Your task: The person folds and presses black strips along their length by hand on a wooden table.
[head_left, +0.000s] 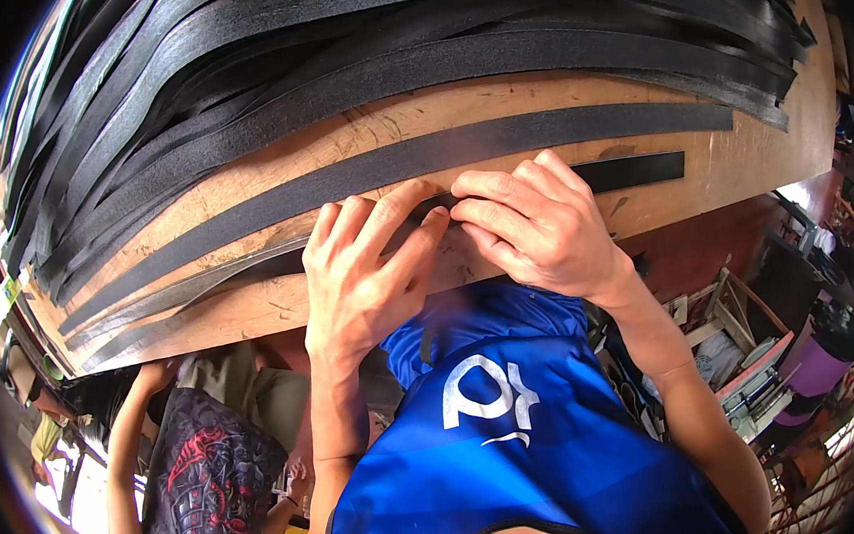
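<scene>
Both my hands are over a narrow black strip [630, 171] near the front edge of the wooden table. My left hand [371, 261] has its thumb and fingertips closed on the strip at the middle. Close to it, my right hand [539, 223] pinches the same strip, its fingertips almost touching those of my left hand. The strip's right end lies flat beyond my right hand, and its left part runs under my left hand. Just behind lies a second long black strip [537, 133], flat on the wood. My fingers hide the part of the strip between them.
A large pile of black strips [411, 62] covers the back of the wooden table [759, 155]. At the lower left a person in a dark printed shirt [213, 485] is beside the table. A wooden frame [737, 313] and a purple container [816, 367] are at the right.
</scene>
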Demonstrator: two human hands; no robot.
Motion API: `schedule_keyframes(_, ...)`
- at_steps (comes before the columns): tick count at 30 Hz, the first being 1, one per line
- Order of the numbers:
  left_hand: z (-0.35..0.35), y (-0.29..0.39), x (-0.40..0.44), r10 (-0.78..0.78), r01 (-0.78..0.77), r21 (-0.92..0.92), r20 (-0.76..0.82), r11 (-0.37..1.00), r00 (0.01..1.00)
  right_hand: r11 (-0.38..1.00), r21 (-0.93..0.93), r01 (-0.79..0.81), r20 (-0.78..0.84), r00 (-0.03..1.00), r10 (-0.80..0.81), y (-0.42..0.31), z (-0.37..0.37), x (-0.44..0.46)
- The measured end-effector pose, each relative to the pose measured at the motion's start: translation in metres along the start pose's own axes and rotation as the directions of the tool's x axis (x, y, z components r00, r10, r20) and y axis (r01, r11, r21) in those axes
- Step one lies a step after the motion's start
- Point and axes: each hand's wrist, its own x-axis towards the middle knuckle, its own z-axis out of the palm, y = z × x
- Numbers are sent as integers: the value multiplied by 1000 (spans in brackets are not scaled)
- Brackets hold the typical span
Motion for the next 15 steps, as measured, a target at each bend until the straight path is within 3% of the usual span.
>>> schedule_keyframes(15, 0, 1, 0, -33, 34, -13, 23, 999, 999, 999, -18, -41, -84, 996, 39, -7, 5, 3)
